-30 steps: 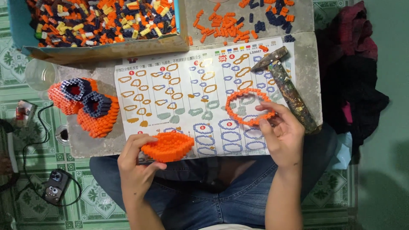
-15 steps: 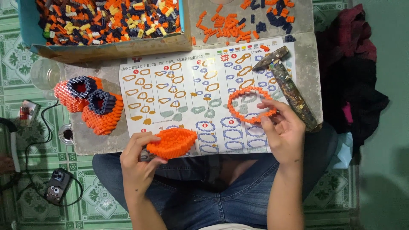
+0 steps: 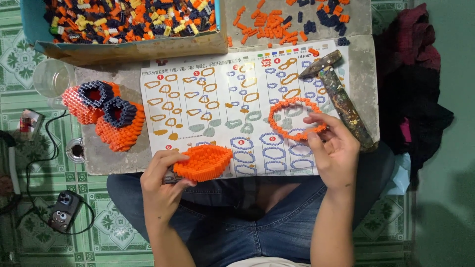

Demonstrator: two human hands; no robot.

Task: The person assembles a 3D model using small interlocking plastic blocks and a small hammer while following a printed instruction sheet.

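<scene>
Fingers point(image 3: 174, 165) of the left hand point(image 3: 161, 185) pinch the solid orange block piece point(image 3: 204, 161) by its left end, just past the counter's point(image 3: 106, 160) near edge. Right-hand point(image 3: 336, 153) fingers point(image 3: 321, 121) curl onto the near right arc of the open orange ring point(image 3: 296, 118), which lies on the instruction sheet point(image 3: 208, 104). Since a second ago both hands have barely shifted; the ring may be slightly turned, though that is hard to tell. So the work looks paused in fitting. A hammer point(image 3: 341, 99) lies beyond the right fingertips.
</scene>
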